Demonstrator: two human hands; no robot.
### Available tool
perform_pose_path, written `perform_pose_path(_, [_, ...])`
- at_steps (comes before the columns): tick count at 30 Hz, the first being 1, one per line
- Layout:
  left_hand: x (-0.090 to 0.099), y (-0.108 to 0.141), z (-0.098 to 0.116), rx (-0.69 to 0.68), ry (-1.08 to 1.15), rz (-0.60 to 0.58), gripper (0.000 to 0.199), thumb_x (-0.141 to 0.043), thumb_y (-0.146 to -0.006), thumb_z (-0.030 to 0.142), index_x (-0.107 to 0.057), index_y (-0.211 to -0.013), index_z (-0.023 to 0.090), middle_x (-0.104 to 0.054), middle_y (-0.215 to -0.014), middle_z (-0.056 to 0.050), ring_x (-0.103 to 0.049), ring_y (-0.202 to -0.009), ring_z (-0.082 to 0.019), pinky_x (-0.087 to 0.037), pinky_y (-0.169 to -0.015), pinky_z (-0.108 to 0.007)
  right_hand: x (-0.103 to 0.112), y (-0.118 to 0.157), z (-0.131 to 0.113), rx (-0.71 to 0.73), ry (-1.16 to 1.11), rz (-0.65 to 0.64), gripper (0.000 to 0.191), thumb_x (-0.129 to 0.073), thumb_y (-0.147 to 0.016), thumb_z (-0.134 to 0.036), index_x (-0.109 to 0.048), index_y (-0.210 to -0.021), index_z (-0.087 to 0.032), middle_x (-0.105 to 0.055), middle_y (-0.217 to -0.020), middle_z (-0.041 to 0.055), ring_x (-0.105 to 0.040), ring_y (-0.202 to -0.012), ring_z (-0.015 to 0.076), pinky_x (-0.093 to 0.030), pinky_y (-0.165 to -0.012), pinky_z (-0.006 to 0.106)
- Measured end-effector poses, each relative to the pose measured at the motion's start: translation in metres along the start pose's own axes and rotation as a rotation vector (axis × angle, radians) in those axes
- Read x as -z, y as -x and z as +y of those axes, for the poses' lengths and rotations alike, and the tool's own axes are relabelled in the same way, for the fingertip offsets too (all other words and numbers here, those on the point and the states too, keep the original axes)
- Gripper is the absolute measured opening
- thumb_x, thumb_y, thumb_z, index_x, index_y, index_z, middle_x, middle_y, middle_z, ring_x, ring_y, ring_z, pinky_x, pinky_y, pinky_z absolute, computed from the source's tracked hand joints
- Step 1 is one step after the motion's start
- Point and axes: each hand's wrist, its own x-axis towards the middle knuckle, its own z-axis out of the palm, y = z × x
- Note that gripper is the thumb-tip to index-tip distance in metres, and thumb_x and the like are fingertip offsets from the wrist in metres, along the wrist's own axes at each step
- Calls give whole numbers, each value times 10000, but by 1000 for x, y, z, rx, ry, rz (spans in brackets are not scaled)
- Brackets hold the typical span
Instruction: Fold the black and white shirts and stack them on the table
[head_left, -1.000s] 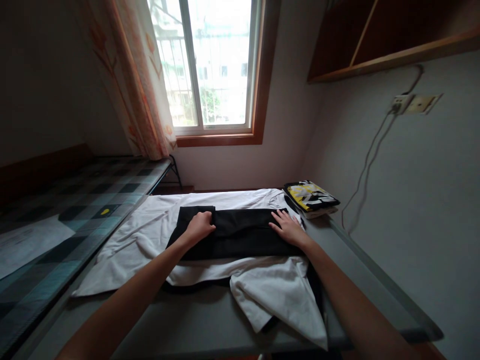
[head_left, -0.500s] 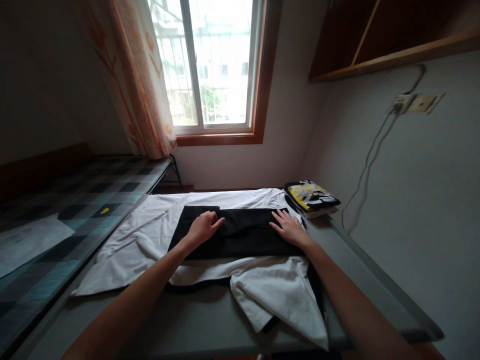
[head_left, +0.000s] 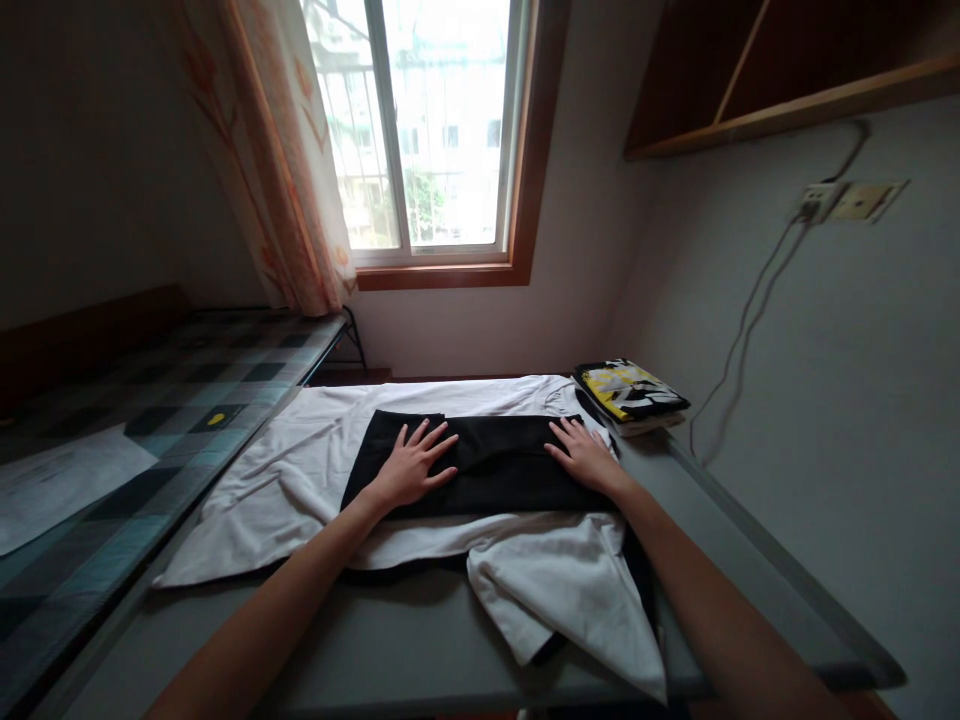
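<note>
A folded black garment (head_left: 499, 470) lies as a long rectangle on top of a spread white shirt (head_left: 300, 455). My left hand (head_left: 416, 463) rests flat on the black cloth near its left end, fingers spread. On the right end of the same cloth my right hand (head_left: 583, 455) lies with its fingers apart. Neither hand grips anything. One white sleeve (head_left: 555, 580) hangs toward me over the near part of the grey tabletop (head_left: 390, 640). Dark fabric shows along the white shirt's lower edge.
A stack of folded clothes (head_left: 634, 390), black and yellow on top, sits at the table's back right. At left stands a bed with a checked cover (head_left: 247, 360) and a paper sheet (head_left: 75, 480). Behind are a window (head_left: 442, 130) and a curtain (head_left: 300, 220); a cord (head_left: 742, 330) hangs right.
My left hand has gone from curled fingers to spread ones lying flat on the black cloth. My right hand stays on the cloth's right end. The view has shifted slightly.
</note>
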Motion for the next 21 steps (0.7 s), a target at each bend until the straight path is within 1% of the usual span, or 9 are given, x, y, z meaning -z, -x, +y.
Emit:
perform_pose_path(2, [2, 1, 1, -55, 4, -7, 595, -349, -944, 587, -334, -1490, 350, -286, -1580, 15, -181, -1470, -308, -154, -1172, -576, -1, 0, 1, 0, -4, 1, 626, -297, -969, -507, -371, -1494, -176, -300, -1566, 136, -249, -1445, 309, -231, -1140, 513])
perform_pose_path(4, [2, 1, 3, -69, 1, -20, 571, -365, -957, 520, -326, -1495, 335, -296, -1575, 25, -186, -1470, -295, -164, -1181, -547, -2, 0, 1, 1, -8, 2, 627, -299, -968, -510, -370, -1495, -177, -296, -1568, 135, -244, -1447, 308, -227, -1141, 513])
perform_pose_path(7, [3, 3, 6, -44, -11, -32, 566, -403, -947, 436, -331, -1496, 315, -313, -1567, 26, -203, -1465, -298, -176, -1180, -542, -3, -1, 3, 5, -10, 1, 625, -300, -968, -510, -373, -1493, -178, -299, -1566, 137, -243, -1447, 308, -232, -1138, 520])
perform_pose_path(12, [10, 6, 6, -8, -11, -52, 562, -433, -925, 382, -378, -1475, 282, -387, -1532, 12, -251, -1449, -295, -197, -1172, -548, -4, -2, 3, 10, -13, 11, 622, -297, -967, -515, -383, -1488, -187, -306, -1564, 132, -249, -1447, 302, -236, -1139, 516])
perform_pose_path(16, [10, 9, 3, -3, -9, -37, 555, -435, -929, 407, -386, -1471, 292, -396, -1528, 5, -275, -1441, -290, -212, -1170, -535, -4, -2, 3, 7, -7, 4, 621, -299, -967, -510, -375, -1492, -187, -304, -1566, 128, -248, -1447, 300, -229, -1143, 513])
perform_pose_path(21, [4, 10, 2, -20, -9, -6, 590, -351, -950, 565, -380, -1476, 298, -366, -1546, -5, -268, -1443, -298, -214, -1169, -527, -3, -2, 3, 8, 4, -2, 627, -296, -968, -512, -374, -1493, -178, -299, -1567, 135, -249, -1446, 304, -236, -1140, 510])
